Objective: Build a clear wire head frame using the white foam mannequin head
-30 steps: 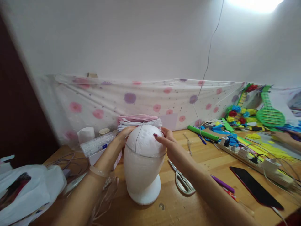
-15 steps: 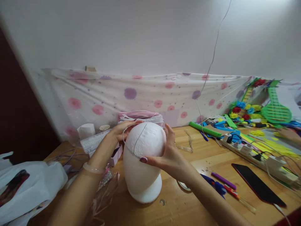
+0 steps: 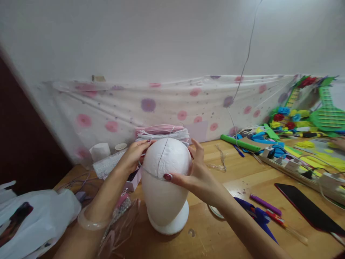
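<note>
A white foam mannequin head [image 3: 165,201] stands upright on the table in front of me. Thin wire [image 3: 162,157] runs over its crown and around its upper part. At the head's far left side, my left hand [image 3: 135,155] has its fingers closed at the wire; the fingertips are partly hidden. My right hand [image 3: 198,172] wraps the right side of the head. Its thumb presses on the front, where the wire band passes, and its other fingers curve round behind.
Bundles of pink and white strips [image 3: 161,132] lie behind the head. To the left are a plastic bag [image 3: 54,212] and a paper cup [image 3: 120,146]. At right lie a phone [image 3: 308,208], a power strip [image 3: 302,176], a purple pen [image 3: 265,204] and colourful craft pieces. Another person's hand [image 3: 338,143] shows at the right edge.
The wire loop that stood out on the head's left now lies closer to it. My left hand has moved down and left a little; my right thumb stays on the front.
</note>
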A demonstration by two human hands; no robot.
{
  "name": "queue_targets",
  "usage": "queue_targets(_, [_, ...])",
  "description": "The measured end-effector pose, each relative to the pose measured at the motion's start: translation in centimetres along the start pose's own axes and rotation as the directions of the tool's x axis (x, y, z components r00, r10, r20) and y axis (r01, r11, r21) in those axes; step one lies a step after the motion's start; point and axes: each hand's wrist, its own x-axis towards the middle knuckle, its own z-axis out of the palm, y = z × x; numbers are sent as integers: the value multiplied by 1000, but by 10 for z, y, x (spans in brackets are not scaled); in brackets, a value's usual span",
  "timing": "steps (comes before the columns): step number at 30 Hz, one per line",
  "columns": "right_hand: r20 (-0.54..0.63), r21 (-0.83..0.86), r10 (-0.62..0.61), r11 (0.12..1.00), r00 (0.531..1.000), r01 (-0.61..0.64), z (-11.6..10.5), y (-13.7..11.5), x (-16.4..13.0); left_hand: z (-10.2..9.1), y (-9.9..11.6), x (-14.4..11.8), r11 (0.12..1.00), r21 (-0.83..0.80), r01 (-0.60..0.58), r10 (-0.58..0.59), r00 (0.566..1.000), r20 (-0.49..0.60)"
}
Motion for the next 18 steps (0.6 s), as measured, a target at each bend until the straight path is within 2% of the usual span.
queue_targets(3, [-10, -76, -3, 997, 1000, 3, -2, -2, -2, 2, -2, -4, 999, 29, -20, 21, 999, -29])
queue_targets(9, [46, -12, -7, 1000, 999, 8, -2, -4, -2, 1, -3, -9, 996, 74, -42, 47, 997, -64])
queue_targets(13, [82, -48, -27, 998, 996, 31, -10, -7, -3, -1, -5, -8, 998, 60, -34, 38, 997, -72])
queue_targets(16, [91, 44, -63, 997, 994, 59, -18, 0, -1, -6, -5, -6, 1000, 16, -27, 27, 998, -51])
queue_targets(18, [21, 129, -46, 991, 999, 43, -18, 12, 4, -7, -5, -4, 999, -18, -34, 33, 999, -40])
